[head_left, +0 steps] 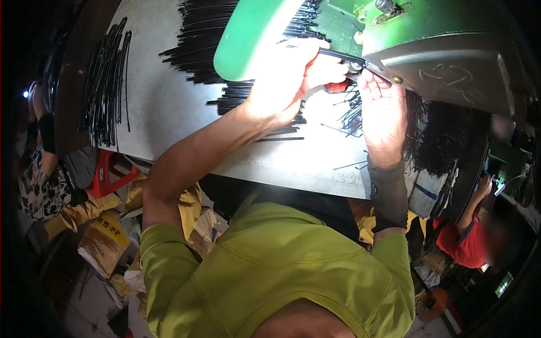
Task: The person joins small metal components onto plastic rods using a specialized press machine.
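Observation:
Between the thumb and fingers of my left hand (287, 79) is a thin black strip (341, 55), held at the machine's edge. Its right end reaches the fingertips of my right hand (385, 110), which are bent up at the machine with the palm showing. Glare and the machine's edge partly hide those fingertips. Below my left fingers is a small red part (336, 87). Loose short black pieces (352, 112) lie between my hands. A wide pile of black strips (200, 42) is spread on the metal table (155, 96), left of my left hand.
A green machine (451, 56) fills the far right, with a bright green lamp hood (239, 50) over the table. More black strips (107, 84) lie at the left. A red stool (107, 174) and paper sacks (104, 242) stand below. People work at both sides.

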The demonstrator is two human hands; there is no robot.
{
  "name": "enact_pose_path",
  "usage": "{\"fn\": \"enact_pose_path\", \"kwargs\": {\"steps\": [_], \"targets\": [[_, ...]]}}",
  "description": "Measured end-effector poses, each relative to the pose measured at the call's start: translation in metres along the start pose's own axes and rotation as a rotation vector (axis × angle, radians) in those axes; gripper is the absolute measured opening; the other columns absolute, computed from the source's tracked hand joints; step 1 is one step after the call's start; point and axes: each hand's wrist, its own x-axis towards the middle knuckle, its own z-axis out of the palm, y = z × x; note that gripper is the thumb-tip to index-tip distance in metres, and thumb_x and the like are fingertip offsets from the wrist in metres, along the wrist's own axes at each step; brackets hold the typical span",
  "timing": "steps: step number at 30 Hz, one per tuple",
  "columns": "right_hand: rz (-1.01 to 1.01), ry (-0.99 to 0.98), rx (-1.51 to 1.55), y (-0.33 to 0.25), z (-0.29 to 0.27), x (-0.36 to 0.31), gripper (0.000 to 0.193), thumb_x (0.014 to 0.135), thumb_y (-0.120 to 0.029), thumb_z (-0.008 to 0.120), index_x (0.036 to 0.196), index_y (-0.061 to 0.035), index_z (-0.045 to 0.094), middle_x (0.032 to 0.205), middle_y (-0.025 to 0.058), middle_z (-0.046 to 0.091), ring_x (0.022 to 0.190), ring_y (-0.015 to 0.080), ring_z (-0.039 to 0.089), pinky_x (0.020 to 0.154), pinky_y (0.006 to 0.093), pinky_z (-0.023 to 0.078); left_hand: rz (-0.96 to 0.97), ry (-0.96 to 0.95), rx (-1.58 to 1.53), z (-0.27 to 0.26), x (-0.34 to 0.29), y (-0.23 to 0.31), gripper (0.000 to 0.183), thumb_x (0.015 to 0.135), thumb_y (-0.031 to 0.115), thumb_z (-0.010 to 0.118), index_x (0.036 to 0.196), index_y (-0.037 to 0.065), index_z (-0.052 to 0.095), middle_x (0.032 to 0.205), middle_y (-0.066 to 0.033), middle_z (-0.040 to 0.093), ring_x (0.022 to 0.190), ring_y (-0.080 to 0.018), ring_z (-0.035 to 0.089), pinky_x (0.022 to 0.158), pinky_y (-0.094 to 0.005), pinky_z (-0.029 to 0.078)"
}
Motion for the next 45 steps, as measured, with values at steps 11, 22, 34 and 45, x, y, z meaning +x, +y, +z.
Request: {"fn": "enact_pose_path", "kwargs": {"steps": [11,22,34,45], "targets": [[-0.043,-0.013,0.048,0.002,-0.012,0.002,0.031,0.098,-0.025,0.045,0.110,0.0021,0.051,0.103,0.0171,0.056,0.106,0.0341,0.054,0.101,0.0509,0.040,0.143,-0.157,-0.054,0.002,-0.001,-0.015,0.025,0.088,0.015,0.062,0.106,0.000,0.060,0.099,-0.0147,0.064,0.090,-0.0328,0.065,0.085,-0.0468,0.053],[-0.071,-0.041,-0.051,0.001,-0.017,0.002,0.031,0.097,-0.025,0.046,0.107,0.0038,0.051,0.098,0.0167,0.058,0.101,0.0326,0.058,0.093,0.0466,0.047,0.084,-0.083,0.029,-0.001,-0.001,-0.011,0.024,0.087,0.017,0.063,0.104,0.001,0.061,0.104,-0.0136,0.063,0.093,-0.0304,0.064,0.084,-0.0448,0.053],[0.017,0.012,0.019,-0.008,0.003,-0.010,0.034,0.098,-0.029,0.044,0.106,0.0029,0.050,0.094,0.0206,0.061,0.084,0.0274,0.065,0.077,0.0383,0.056,-0.031,0.143,0.274,0.017,0.011,0.007,0.018,0.091,0.010,0.054,0.094,-0.008,0.055,0.095,-0.0255,0.062,0.084,-0.0337,0.066,0.078,-0.0410,0.056],[-0.591,0.144,-1.861,-0.139,-0.061,-0.063,0.014,0.083,-0.004,0.060,0.095,-0.0053,0.066,0.077,0.0086,0.063,0.065,0.0214,0.061,0.055,0.0276,0.048,-0.234,-0.042,0.437,0.019,-0.016,-0.008,0.036,0.093,0.021,0.053,0.116,-0.007,0.052,0.090,-0.0160,0.064,0.085,-0.0261,0.066,0.078,-0.0407,0.055]]}}
